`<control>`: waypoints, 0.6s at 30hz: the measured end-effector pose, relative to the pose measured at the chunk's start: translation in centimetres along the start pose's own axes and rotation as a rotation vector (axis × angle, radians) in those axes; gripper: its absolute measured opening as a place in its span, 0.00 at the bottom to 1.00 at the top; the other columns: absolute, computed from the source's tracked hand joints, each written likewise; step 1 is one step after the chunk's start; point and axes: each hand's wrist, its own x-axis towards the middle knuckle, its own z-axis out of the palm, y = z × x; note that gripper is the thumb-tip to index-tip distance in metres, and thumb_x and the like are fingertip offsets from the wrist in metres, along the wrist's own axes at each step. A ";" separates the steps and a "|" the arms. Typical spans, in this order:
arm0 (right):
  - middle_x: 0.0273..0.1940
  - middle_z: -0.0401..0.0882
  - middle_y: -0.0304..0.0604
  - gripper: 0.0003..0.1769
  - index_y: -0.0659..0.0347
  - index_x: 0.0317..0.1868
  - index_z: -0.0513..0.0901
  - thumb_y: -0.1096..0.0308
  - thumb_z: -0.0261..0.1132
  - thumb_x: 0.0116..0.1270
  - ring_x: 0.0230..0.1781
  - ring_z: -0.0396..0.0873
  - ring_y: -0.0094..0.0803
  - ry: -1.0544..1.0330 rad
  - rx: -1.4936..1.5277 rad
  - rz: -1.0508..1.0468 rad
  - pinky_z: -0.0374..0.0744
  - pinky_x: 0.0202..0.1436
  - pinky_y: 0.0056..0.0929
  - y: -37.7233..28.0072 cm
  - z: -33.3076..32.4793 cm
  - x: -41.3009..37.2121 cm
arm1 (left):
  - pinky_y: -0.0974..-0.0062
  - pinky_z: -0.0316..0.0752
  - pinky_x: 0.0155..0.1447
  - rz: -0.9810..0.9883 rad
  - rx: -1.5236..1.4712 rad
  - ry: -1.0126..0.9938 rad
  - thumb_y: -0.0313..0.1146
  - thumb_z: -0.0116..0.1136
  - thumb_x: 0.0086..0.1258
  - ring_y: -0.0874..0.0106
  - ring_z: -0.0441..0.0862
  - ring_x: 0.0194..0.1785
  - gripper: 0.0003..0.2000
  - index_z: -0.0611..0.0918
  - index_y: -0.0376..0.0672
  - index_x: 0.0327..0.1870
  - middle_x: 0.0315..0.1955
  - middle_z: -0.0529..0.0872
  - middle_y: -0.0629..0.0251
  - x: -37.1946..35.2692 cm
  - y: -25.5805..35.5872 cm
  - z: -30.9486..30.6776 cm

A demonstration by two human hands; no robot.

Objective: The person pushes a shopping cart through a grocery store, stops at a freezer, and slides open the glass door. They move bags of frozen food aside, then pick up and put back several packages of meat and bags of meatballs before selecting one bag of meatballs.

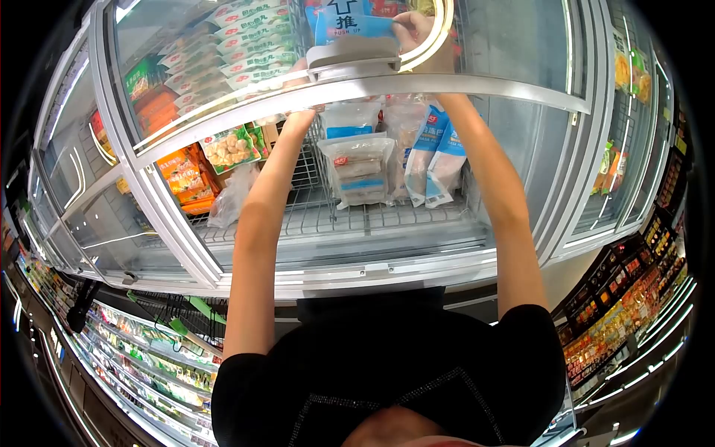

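Freezer lid (357,86): curved sliding glass with grey handle (354,54), at full arm's reach over open chest freezer. Nearest: black sleeves, two bare arms stretched forward. Left hand (298,71) tucked under lid edge beside handle, fingers hidden behind frame; grip cannot be told. Right hand (412,26) curled onto lid's upper edge, fingertips against blue push-up label (350,21), likely bracing the pane from both sides. Beneath: wire basket (313,216) with clear frozen packs (361,171) and blue-white bags (439,156), stood on end, probably to show labels. Beyond: neighbouring glass lids, lit supermarket shelves (633,313).
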 end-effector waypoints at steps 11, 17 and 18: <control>0.31 0.79 0.54 0.06 0.55 0.34 0.82 0.66 0.60 0.58 0.34 0.79 0.51 -0.060 -0.082 0.000 0.76 0.38 0.48 2.4 7.8 3.6 | 0.66 0.72 0.43 0.154 0.022 0.023 0.39 0.49 0.65 0.61 0.78 0.37 0.14 0.79 0.37 0.39 0.32 0.81 0.51 0.8 -3.3 1.8; 0.32 0.80 0.56 0.09 0.57 0.37 0.82 0.70 0.60 0.55 0.35 0.79 0.53 -0.099 -0.034 -0.046 0.76 0.42 0.47 6.5 13.5 4.9 | 0.57 0.69 0.55 -0.009 0.480 -0.093 0.38 0.51 0.62 0.50 0.76 0.51 0.15 0.80 0.41 0.46 0.46 0.80 0.49 -1.6 -5.0 4.8; 0.33 0.80 0.55 0.10 0.58 0.39 0.82 0.70 0.60 0.55 0.36 0.79 0.53 -0.075 0.008 -0.047 0.75 0.43 0.47 7.1 13.9 4.7 | 0.57 0.70 0.54 -0.030 0.432 -0.126 0.37 0.53 0.61 0.49 0.76 0.50 0.14 0.80 0.40 0.45 0.45 0.80 0.48 -2.4 -3.6 4.6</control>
